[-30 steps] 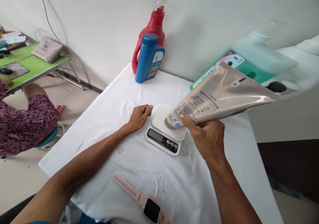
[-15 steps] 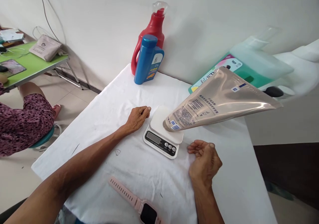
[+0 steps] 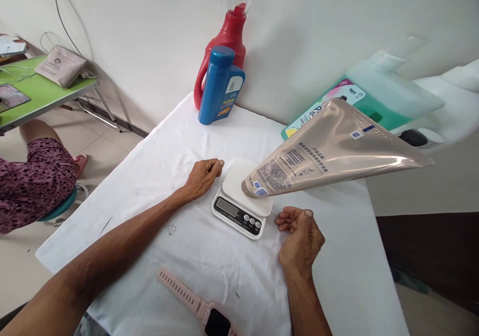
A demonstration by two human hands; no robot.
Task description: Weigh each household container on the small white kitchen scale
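Right hand: fingers curled loosely inward, grasping nothing; rests on the white cloth just beside the near right corner of the scale, not touching the tube.

Left hand: fingers clenched into a loose fist, empty; knuckles lie on the cloth just beside the left edge of the scale.

Tube: large, champagne-coloured, printed label and small blue barcode patch. Stands cap-down on the weighing plate, leaning steeply to the right, its flat crimped end out over the counter's right side. Neither hand touches it.

Scale: small, white, digital, with a display and three round buttons on the near edge; sits on the cloth between the two hands. The reading is too small to tell.

Counter: covered by the white cloth, set against a white wall.

Blue bottle: upright at the far edge; red bottle just behind it, by the wall.

Green container: far right, blurred.

Pink watch: lies flat at the near edge.

Another person's patterned sleeve: far left, by a green table.
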